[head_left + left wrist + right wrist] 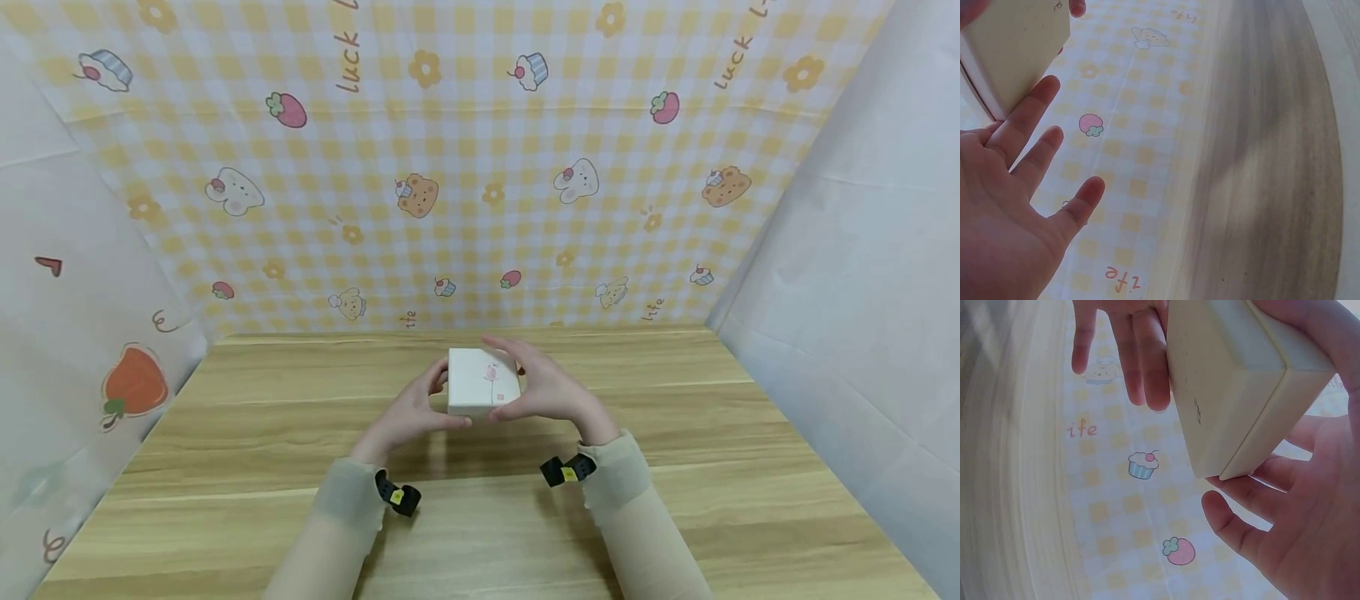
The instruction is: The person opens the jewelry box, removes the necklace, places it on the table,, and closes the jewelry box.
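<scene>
1. head view: white box [471, 379] at lower centre of frame, up off the desk [750, 500], left hand [411, 410] and right hand [551, 392] gripping its sides!
2. looks light, stiff, maybe smooth card; best held by the sides, minding the seam [1252, 425].
3. desk room spreads left and right; patterned cloth [480, 142] walls off the top.

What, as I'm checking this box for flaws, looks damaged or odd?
One oddity: a dark mark on the underside of the white box, in the right wrist view. It could be a scuff or writing; I can't tell.
</scene>
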{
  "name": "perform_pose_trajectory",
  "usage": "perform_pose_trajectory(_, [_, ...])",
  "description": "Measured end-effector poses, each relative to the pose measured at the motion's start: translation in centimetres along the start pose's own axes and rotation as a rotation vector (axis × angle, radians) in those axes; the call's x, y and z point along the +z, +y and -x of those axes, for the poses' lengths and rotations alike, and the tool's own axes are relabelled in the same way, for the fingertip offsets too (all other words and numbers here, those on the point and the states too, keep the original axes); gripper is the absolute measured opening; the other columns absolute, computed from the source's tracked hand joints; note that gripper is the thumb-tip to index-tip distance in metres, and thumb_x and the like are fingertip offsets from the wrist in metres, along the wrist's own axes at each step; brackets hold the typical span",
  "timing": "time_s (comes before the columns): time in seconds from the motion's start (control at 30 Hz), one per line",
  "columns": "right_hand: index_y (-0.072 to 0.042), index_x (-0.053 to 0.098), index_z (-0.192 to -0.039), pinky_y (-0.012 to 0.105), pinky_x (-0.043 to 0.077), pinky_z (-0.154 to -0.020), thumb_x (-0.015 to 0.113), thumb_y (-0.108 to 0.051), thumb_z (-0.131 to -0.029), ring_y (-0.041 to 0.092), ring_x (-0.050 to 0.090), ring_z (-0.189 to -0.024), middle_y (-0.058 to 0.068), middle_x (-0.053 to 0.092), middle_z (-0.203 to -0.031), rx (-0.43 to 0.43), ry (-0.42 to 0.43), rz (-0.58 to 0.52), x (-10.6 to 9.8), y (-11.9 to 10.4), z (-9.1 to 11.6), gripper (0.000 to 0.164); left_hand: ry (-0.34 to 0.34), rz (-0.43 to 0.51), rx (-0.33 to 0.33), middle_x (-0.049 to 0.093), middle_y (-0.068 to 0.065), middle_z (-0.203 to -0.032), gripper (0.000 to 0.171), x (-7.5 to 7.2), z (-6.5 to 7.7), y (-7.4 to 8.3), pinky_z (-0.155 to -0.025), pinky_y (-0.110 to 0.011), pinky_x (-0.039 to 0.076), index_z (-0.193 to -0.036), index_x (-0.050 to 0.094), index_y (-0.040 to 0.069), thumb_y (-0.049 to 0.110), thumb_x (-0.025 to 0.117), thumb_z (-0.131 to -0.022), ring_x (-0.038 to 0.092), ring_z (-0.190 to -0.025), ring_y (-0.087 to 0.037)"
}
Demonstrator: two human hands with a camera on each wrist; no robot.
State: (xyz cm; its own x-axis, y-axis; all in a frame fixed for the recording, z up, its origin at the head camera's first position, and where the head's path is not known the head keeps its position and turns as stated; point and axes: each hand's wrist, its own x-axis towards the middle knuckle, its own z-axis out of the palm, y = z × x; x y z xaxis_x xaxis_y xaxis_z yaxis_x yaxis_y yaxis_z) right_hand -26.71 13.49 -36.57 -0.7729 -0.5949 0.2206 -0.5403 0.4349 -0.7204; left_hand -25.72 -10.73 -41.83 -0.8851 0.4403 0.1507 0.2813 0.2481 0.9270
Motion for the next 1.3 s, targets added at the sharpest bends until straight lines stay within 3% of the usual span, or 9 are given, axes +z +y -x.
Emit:
perform_pose_trajectory(0.27, [-0.018,0.037,-0.149,0.053,0.044,-0.093,0.091,-0.018,-0.063,0.025,0.045,-0.121,0.008,0.041,-0.147,0.004,0.004,0.009,0.08,0.27,-0.2,0.102,0.01,-0.01,0.0,0.044,-0.01,-0.147,0.092,0.03,-0.07,-0.2,-0.105,-0.066,0.025,-0.151,0.031,0.018,0.016,0.084,-0.075,0.039,-0.131,-0.039])
perform_pose_trajectory(0.47, [-0.016,0.028,-0.153,0.046,0.044,-0.091,0.088,-0.013,-0.063,0.025,0.046,-0.113,0.011,0.037,-0.147,0.032,-0.072,0.071,0.07,0.12,-0.05,0.108,0.007,-0.031,-0.005,0.043,-0.006,-0.147,0.091,0.17,-0.21,-0.42,-0.106,-0.065,0.026,-0.147,0.037,0.025,0.027,0.086,-0.072,0.038,-0.133,-0.037])
perform_pose_trajectory(0.6, [-0.016,0.024,-0.154,0.047,0.041,-0.094,0.087,-0.013,-0.063,0.025,0.044,-0.116,0.013,0.032,-0.15,0.039,-0.111,0.134,0.12,-0.01,0.06,0.111,-0.004,-0.039,-0.002,0.043,-0.005,-0.147,0.09,0.27,-0.19,-0.45,-0.106,-0.064,0.026,-0.147,0.037,0.026,0.028,0.086,-0.072,0.037,-0.134,-0.036])
perform_pose_trajectory(1.3, [-0.02,0.029,-0.153,0.047,0.04,-0.094,0.086,-0.013,-0.062,0.023,0.043,-0.115,0.008,0.039,-0.147,-0.008,-0.099,0.149,0.28,-0.05,-0.04,0.108,-0.032,-0.041,0.016,0.044,0.001,-0.147,0.09,-0.04,0.07,-0.43,-0.108,-0.064,0.021,-0.148,0.036,0.025,0.026,0.086,-0.073,0.034,-0.137,-0.03])
